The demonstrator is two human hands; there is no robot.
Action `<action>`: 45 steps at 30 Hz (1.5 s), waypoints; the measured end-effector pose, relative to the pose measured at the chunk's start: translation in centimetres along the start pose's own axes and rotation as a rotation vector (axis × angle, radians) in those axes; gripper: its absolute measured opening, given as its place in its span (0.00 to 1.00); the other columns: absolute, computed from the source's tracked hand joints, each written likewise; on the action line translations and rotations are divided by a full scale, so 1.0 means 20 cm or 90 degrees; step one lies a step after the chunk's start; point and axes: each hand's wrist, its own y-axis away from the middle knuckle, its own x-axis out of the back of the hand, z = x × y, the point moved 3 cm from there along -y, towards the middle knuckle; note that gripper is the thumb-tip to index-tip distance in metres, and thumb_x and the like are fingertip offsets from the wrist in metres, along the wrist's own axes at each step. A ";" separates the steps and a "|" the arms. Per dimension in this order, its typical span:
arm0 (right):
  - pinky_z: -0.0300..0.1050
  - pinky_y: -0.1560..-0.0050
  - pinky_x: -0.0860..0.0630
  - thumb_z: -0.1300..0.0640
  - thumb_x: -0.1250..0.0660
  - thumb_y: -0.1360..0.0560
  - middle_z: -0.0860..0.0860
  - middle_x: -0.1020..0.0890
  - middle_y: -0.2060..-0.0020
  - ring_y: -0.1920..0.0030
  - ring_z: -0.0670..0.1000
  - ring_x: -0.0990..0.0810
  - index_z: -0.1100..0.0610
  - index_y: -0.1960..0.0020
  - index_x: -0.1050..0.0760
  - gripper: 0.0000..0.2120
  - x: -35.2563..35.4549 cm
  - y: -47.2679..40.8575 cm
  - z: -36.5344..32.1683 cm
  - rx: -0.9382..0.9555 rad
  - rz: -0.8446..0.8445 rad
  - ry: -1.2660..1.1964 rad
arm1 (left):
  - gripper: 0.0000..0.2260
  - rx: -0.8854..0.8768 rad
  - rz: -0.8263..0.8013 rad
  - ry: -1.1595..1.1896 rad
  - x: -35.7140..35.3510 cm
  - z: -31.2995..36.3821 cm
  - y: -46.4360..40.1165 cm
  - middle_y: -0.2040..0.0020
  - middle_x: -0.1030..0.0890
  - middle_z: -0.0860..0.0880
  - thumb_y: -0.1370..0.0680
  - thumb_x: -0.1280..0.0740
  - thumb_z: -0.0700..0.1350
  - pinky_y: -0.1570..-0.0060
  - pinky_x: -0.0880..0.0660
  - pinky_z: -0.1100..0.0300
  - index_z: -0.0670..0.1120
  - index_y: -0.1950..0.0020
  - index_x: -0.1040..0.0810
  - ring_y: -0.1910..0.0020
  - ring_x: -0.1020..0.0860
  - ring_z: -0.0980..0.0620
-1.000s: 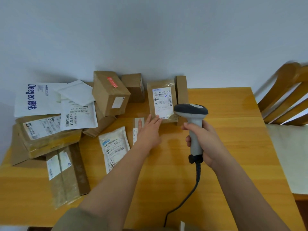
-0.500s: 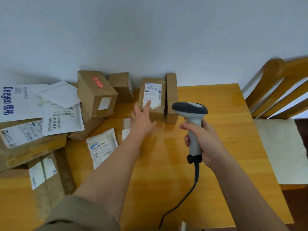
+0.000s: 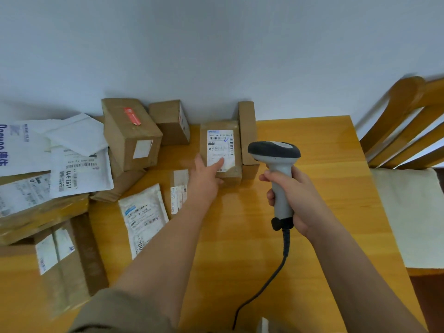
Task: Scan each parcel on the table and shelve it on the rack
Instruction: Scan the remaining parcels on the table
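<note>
Cardboard parcel (image 3: pixel 219 150) lengthwise toward wall, left hand (image 3: pixel 204 175) touching

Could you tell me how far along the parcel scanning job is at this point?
Nothing looks shelved; no rack is in view. In hand: the right hand grips the scanner while the left hand touches the labelled brown parcel. Left: boxes and mailers still crowd the table.

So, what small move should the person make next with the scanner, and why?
Probably tip the scanner toward the label on the small box. The right hand grips the scanner just right of that box, while the left hand rests its fingers on the label's lower part; the barcodes higher up show uncovered.
</note>
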 end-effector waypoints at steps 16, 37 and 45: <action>0.44 0.64 0.26 0.56 0.37 0.19 0.52 0.25 0.65 0.70 0.48 0.25 0.57 0.48 0.25 0.05 -0.05 0.66 0.24 -0.009 -0.071 -0.003 | 0.29 -0.023 -0.041 0.017 -0.27 -0.05 0.92 0.29 0.46 0.45 0.20 0.35 0.38 0.39 0.26 0.57 0.53 0.21 0.40 0.41 0.26 0.47; 0.41 0.69 0.26 0.55 0.36 0.20 0.53 0.25 0.59 0.70 0.47 0.25 0.60 0.45 0.25 0.09 0.06 1.00 0.10 0.037 -0.148 0.039 | 0.29 0.062 -0.151 0.128 -0.25 -0.05 0.96 0.30 0.39 0.43 0.19 0.36 0.36 0.31 0.35 0.57 0.54 0.22 0.39 0.36 0.29 0.45; 0.40 0.70 0.26 0.55 0.35 0.21 0.53 0.25 0.60 0.70 0.47 0.26 0.62 0.47 0.25 0.10 0.11 0.99 0.09 0.036 -0.153 0.017 | 0.28 0.074 -0.148 0.127 -0.25 -0.04 0.96 0.31 0.39 0.44 0.20 0.35 0.39 0.32 0.32 0.55 0.56 0.22 0.38 0.37 0.29 0.45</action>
